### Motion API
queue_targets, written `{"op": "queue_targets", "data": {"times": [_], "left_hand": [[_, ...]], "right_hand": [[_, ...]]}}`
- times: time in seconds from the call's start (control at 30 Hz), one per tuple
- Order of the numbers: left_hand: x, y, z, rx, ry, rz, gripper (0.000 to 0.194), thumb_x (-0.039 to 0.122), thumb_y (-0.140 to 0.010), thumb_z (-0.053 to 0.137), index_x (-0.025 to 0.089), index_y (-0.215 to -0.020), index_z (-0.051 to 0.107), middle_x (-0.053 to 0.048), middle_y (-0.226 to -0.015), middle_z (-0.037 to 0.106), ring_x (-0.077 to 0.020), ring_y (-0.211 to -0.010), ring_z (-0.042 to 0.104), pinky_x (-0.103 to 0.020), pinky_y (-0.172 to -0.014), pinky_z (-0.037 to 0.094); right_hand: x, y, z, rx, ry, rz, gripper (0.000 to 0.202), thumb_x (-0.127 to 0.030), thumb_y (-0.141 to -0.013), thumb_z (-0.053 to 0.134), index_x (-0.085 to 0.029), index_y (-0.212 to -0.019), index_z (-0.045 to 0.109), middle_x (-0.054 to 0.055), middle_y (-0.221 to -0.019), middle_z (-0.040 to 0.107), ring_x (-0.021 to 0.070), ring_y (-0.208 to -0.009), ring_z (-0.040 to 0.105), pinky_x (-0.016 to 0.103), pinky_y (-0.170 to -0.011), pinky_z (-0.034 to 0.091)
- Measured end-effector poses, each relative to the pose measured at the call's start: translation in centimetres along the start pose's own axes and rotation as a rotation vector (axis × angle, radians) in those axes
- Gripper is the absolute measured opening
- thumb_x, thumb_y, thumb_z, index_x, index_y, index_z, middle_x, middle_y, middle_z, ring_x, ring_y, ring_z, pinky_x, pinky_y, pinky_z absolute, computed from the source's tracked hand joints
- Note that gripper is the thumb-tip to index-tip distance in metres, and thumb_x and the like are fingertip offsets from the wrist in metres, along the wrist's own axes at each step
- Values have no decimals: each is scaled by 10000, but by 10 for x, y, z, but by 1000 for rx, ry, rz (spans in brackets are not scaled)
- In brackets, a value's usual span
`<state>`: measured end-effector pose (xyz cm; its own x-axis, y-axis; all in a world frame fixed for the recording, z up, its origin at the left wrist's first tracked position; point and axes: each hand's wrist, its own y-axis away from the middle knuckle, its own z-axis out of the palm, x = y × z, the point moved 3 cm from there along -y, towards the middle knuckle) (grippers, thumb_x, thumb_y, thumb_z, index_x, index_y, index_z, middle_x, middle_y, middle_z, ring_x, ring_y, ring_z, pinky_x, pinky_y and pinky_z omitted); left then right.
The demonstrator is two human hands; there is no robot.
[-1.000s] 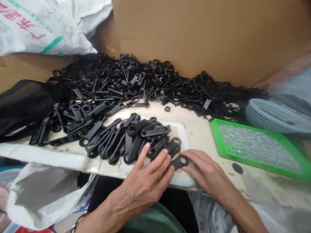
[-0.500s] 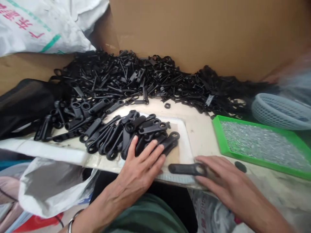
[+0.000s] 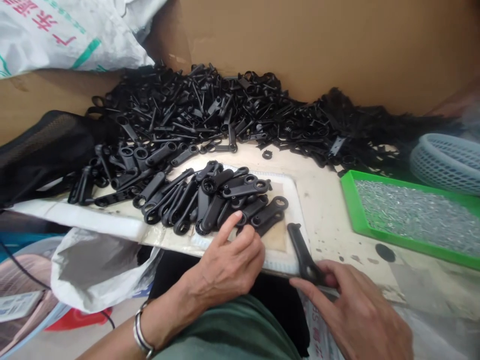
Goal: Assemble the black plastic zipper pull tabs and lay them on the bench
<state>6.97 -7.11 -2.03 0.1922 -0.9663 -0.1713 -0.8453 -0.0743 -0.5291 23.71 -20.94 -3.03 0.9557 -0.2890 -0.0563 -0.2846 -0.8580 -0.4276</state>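
Observation:
My right hand point(image 3: 352, 305) grips the ringed end of a black plastic part point(image 3: 303, 252), whose narrow end points up and to the left over the table's front edge. My left hand point(image 3: 236, 257) is beside the near side of a pile of similar black parts point(image 3: 219, 192), its index finger stretched towards them and the other fingers curled in. Whether those curled fingers hold anything is hidden. Under the pile lies a white-edged mat point(image 3: 296, 200) with a brown patch.
A large heap of black parts point(image 3: 187, 105) lies along the cardboard wall point(image 3: 318, 45). At the right are a green tray point(image 3: 352, 215) of small metal pins and a pale blue basket point(image 3: 442, 162). A white sack point(image 3: 86, 270) hangs open below the front edge.
My left hand has drawn back from the pile and curled its fingers. The part in my right hand has turned from lying sideways to pointing upward. The view has shifted slightly.

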Motion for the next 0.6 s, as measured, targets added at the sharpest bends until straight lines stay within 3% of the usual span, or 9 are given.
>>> {"op": "queue_targets", "data": {"times": [0.17,0.3,0.5,0.6], "left_hand": [[0,-3,4,-42,-99,-42,272,79,-949,463,70,-1160,636,-83,-1003,654,-232,-1036,527,-563,-1104,297],[0,-5,5,-87,-95,-41,240,67,-944,471,61,-1118,636,-86,-949,659,-233,-996,540,-541,-1025,319],[-1,-1,0,73,107,-176,180,45,-958,458,80,-1012,626,-58,-850,693,-179,-880,583,-435,-900,318],[-3,3,0,72,221,-265,123,81,-947,541,126,-1031,619,-29,-872,714,-166,-897,599,-418,-912,302]], "right_hand": [[-6,1,5,-34,5,7,573,-742,-921,361,-214,-976,577,28,-751,661,210,-649,680,298,-498,467],[3,4,2,-40,-94,57,608,-753,-893,425,-209,-1110,590,41,-840,676,202,-661,677,296,-524,487],[-3,-16,-16,59,-312,-17,231,-387,-1000,525,-207,-1098,632,62,-1022,684,188,-852,682,294,-801,528],[-15,-41,-16,114,-280,-151,248,-263,-996,539,-172,-1214,615,103,-1153,687,232,-1006,667,356,-927,496]]}}
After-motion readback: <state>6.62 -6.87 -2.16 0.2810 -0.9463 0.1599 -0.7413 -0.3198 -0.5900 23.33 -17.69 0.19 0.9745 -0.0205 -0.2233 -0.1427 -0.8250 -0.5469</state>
